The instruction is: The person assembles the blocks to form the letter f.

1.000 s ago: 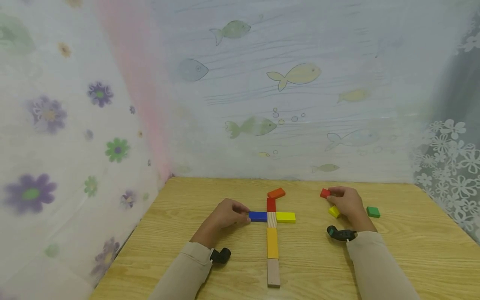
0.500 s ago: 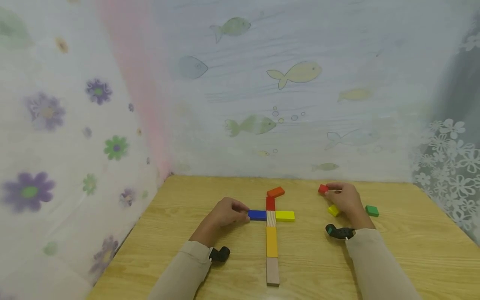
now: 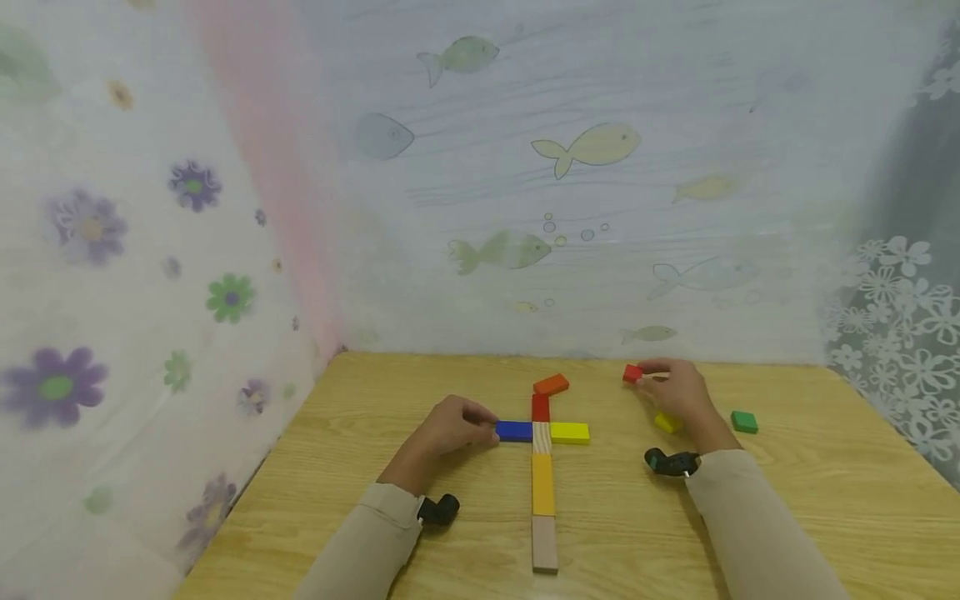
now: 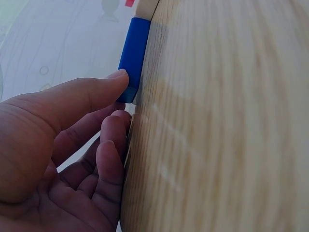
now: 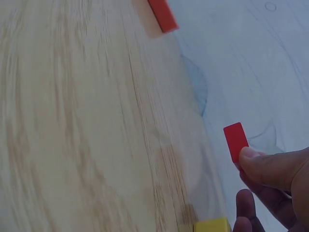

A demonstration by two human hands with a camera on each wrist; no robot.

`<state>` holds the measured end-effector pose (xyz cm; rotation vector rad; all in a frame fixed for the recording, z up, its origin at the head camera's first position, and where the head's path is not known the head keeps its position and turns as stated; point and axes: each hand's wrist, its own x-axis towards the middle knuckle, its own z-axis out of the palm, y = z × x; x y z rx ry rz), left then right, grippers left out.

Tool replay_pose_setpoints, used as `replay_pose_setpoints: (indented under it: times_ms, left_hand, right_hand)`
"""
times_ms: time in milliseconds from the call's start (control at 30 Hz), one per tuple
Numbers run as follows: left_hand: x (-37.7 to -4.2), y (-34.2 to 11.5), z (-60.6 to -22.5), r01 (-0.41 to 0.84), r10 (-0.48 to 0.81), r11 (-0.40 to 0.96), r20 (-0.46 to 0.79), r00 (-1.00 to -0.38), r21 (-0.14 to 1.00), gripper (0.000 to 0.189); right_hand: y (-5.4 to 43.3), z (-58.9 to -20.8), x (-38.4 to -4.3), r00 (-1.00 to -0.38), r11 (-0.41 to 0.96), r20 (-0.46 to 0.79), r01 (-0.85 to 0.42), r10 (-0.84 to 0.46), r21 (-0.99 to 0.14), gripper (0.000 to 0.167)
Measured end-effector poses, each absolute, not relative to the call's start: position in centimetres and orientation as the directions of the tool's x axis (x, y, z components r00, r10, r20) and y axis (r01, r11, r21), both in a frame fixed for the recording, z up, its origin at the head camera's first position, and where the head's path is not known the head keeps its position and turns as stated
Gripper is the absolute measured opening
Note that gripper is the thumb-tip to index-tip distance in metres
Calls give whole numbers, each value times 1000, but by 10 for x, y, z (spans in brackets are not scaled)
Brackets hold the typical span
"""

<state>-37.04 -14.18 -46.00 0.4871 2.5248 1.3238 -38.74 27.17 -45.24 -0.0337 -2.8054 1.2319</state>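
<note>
Thumb and fingers of my left hand (image 3: 452, 427) pinch the outer end of a blue wooden block (image 3: 514, 431) lying flat on the table. That block forms the left arm of a cross, opposite a yellow block (image 3: 571, 433), with a striped wood block (image 3: 542, 437) between them. Above it sits a red block (image 3: 540, 407), topped by a slanted orange block (image 3: 551, 384). Below run an amber block (image 3: 543, 484) and a plain wood block (image 3: 544, 543). My right hand (image 3: 681, 392) pinches a small red block (image 5: 236, 141) between thumb and fingertips, raised off the table.
A small yellow block (image 3: 666, 422) lies under my right hand, partly hidden by it. Farther right is a green block (image 3: 745, 422). Behind the wooden table (image 3: 420, 379) hangs a pale curtain (image 3: 600, 250) with fish drawings; a flowered one hangs at left.
My right hand has lifted the small red block and carried it a little left and toward the back. The left hand stays at the blue block.
</note>
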Motion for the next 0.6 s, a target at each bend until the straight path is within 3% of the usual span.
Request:
replay_pose_setpoints:
  times_ms: [600]
  left_hand:
    - [-373, -142, -462, 192, 413, 531, -54, -909, 826, 24]
  right_hand:
    - [229, -453, -396, -995, 573, 94, -64, 24, -817, 38]
